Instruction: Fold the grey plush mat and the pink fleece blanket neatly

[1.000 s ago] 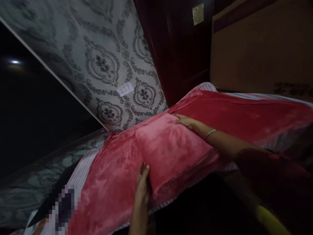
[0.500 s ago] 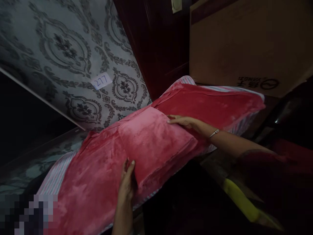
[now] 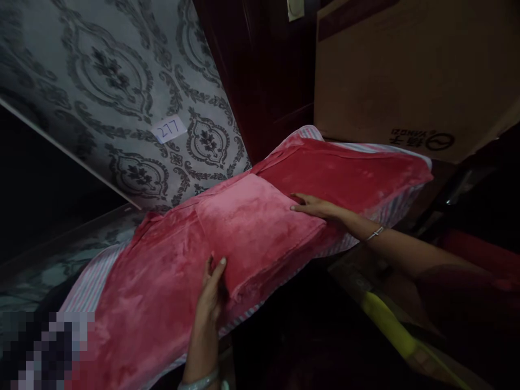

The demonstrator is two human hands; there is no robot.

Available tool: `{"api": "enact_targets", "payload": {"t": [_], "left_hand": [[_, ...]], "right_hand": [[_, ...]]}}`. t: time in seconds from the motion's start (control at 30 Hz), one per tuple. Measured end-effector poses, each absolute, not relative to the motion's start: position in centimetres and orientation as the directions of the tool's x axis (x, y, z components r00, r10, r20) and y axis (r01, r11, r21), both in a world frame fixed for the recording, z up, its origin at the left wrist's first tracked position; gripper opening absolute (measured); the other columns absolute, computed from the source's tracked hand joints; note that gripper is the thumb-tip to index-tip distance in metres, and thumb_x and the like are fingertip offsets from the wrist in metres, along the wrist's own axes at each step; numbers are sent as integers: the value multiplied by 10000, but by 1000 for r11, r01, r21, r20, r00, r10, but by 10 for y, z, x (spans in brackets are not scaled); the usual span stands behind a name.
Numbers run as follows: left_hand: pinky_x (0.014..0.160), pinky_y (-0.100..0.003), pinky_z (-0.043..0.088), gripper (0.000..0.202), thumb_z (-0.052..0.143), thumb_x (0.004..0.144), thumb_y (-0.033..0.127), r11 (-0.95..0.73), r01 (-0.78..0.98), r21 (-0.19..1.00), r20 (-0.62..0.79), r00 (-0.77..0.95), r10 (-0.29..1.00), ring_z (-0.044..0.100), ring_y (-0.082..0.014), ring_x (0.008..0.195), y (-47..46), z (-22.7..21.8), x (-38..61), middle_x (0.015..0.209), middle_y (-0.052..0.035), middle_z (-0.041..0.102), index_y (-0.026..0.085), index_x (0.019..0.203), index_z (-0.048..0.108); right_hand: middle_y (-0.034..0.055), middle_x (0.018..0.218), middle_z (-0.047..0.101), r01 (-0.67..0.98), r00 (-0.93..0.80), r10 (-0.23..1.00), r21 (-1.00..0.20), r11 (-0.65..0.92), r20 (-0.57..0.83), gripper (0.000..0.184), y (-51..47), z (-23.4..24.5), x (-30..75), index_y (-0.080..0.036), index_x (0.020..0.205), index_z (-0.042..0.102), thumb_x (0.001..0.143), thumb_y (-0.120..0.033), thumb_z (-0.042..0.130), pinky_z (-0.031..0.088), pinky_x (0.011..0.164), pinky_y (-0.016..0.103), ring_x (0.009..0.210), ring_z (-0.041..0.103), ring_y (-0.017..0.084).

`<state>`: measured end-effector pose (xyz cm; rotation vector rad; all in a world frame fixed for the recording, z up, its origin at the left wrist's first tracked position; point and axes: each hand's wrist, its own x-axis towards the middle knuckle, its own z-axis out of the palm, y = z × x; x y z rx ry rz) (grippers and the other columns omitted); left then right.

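Observation:
A folded pink fleece cloth [image 3: 254,230] lies on a larger red fleece blanket [image 3: 345,173] spread over a striped bed surface [image 3: 91,281]. My left hand [image 3: 211,292] rests flat with fingers stretched against the near left edge of the folded cloth. My right hand [image 3: 314,207], a thin bangle on its wrist, lies flat with fingers extended on the folded cloth's far right edge. Neither hand grips anything.
A patterned grey wall [image 3: 122,97] with a small "277" label [image 3: 168,129] stands behind the bed. A large cardboard box [image 3: 406,76] sits at the right, beside dark wood panelling [image 3: 264,81]. A yellow-green object [image 3: 390,325] lies low right in shadow.
My right hand has slid a little rightward and toward me along the folded cloth's edge. My left hand stays at the near corner. The camera shifted left earlier, then settled.

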<state>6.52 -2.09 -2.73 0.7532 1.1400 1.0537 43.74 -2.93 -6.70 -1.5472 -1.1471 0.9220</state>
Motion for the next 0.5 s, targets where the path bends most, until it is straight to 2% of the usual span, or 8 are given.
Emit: {"api": "enact_targets", "payload": {"t": [0.1,0.2,0.37,0.5], "left_hand": [[1069,-397,515,684,802,765,215,370,-278,887,-347,130,929,671,-203,1175,-27,-26,69,1285,-45,699,302,1384,525],[1048,-395,536,712,833,730,223,375,-296,879,-358,110,927,680,-204,1161,-32,-28,72,1286,-39,697,310,1374,543],[996,-400,574,617,815,740,197,414,-355,838,-418,68,906,695,-221,1125,-41,-35,75,1283,-82,696,240,1315,594],[904,-424,615,604,794,726,137,412,-309,857,-418,50,907,741,-224,980,-46,-35,79,1115,-68,754,230,1291,603]], "right_hand": [[99,1499,525,262,214,977,-963,-57,1,799,-38,-62,437,-209,1371,616,674,-526,844,280,1211,467,1384,463,323],[58,1476,555,255,95,994,-966,26,52,760,-42,-58,432,-235,1350,634,686,-554,824,254,1224,464,1411,430,321],[37,1489,543,213,55,995,-975,72,85,777,-49,-53,425,-267,1393,603,685,-485,836,261,1222,466,1433,401,324],[42,1410,612,140,74,997,-990,21,31,713,-57,-42,421,-304,1346,642,673,-431,842,255,1219,501,1437,391,345]]}}
